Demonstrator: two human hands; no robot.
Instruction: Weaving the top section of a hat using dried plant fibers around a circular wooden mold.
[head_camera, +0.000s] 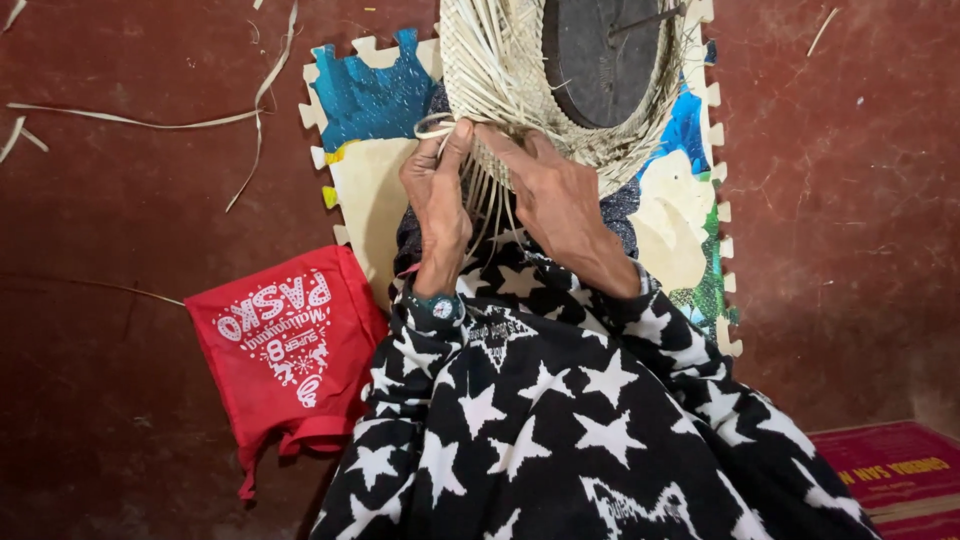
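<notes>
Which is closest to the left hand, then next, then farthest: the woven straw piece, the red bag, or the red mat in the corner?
From the left hand:
1. Woven straw piece, touching its fingers, just above.
2. Red bag, on the floor, lower left.
3. Red mat, far bottom-right corner.

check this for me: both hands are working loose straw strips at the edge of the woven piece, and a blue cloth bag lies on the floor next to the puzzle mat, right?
Not quite: the cloth bag is red with white print, not blue. The head view shows it on the floor beside the puzzle mat. The rest holds: the left hand and right hand both work loose straw strips at the edge of the woven piece.
</notes>
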